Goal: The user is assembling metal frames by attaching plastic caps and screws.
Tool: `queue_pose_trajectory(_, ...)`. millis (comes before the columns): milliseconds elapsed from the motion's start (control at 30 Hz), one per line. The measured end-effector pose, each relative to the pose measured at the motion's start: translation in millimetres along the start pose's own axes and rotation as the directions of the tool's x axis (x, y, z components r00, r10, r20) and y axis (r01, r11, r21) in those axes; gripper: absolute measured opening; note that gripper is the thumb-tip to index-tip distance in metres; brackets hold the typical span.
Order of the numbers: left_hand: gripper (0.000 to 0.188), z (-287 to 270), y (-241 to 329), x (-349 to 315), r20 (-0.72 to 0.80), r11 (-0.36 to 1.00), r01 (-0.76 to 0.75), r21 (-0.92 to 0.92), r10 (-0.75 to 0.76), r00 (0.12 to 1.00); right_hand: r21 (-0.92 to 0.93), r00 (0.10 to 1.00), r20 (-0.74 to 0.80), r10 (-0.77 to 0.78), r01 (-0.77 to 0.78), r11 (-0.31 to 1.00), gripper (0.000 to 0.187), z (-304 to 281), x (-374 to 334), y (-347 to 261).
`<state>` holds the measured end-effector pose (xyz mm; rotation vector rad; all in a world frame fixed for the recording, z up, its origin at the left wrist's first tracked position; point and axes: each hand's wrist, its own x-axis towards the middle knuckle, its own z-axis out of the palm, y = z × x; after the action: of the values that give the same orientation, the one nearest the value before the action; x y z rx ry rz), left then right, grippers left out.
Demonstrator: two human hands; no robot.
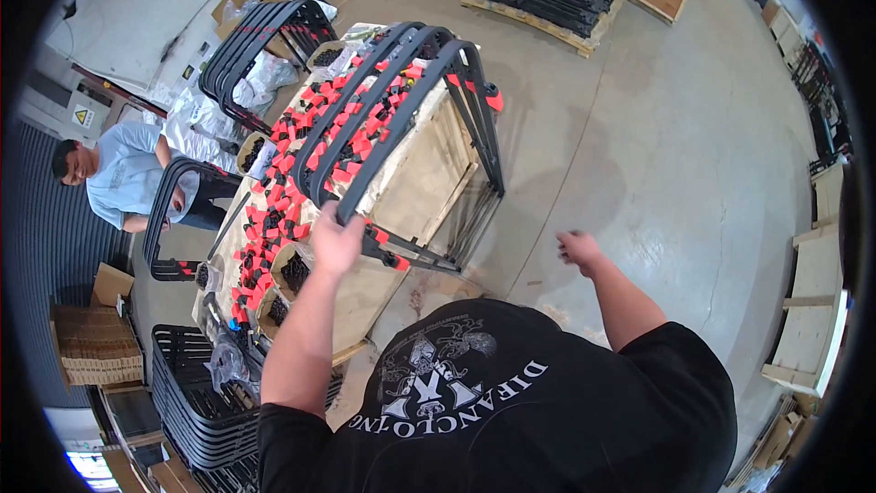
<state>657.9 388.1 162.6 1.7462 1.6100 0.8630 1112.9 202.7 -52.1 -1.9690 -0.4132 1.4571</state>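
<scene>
At the near edge of the table, my left hand (338, 242) is closed round the lower corner of a black tubular metal frame (415, 110). Similar frames (358, 102) lean beside it over the table, and red-and-black plastic end pieces (494, 98) sit on their legs. My right hand (577, 249) is held out over the floor to the right, away from the frames. Its fingers are curled, and what they hold, if anything, is too small to make out. Loose red-and-black plastic pieces (274, 219) cover much of the tabletop.
Boxes of small black parts (294, 272) stand along the table (356, 297). Across it, a person in a light blue shirt (132, 169) is beside another black frame (164, 219). Stacked frames (196, 393) stand lower left; a loaded pallet (547, 23) is at the back.
</scene>
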Motion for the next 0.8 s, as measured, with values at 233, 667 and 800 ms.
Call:
queue_pose_trajectory(233,0.017,36,39,-57,-0.001,0.995,-0.025,-0.096,0.025,1.0,0.49,0.832,0.319,-0.454,0.266,0.83,0.091,107,-74,-283)
queue_pose_trajectory(667,0.021,50,30,-37,-0.077,0.986,-0.008,-0.168,-0.005,0.997,0.705,0.856,0.26,-0.448,0.149,0.694,0.059,152,-108,-384)
queue_pose_trajectory(800,0.021,47,33,-20,-0.136,0.997,-0.039,-0.069,0.029,0.99,0.659,0.846,0.31,-0.433,0.137,0.74,0.058,150,-100,-395)
